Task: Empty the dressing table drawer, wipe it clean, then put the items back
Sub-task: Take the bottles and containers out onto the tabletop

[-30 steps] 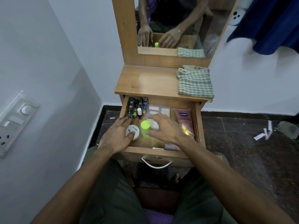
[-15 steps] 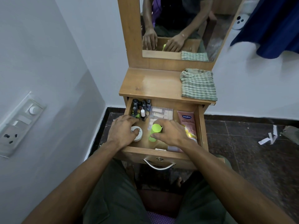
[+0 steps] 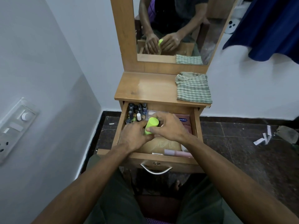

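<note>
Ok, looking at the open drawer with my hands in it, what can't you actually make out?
- Head view: what the left hand holds, if anything, hidden under its own fingers.
- Lower end of the green bottle, covered by both hands; the right hand grips it.
- Labels on the small dark bottles: too small.
- Drawer floor beneath the hands.

Both forearms reach forward and converge; the right hand (image 3: 169,126) curls in a grip, the left hand (image 3: 134,136) curled beside it.
</note>
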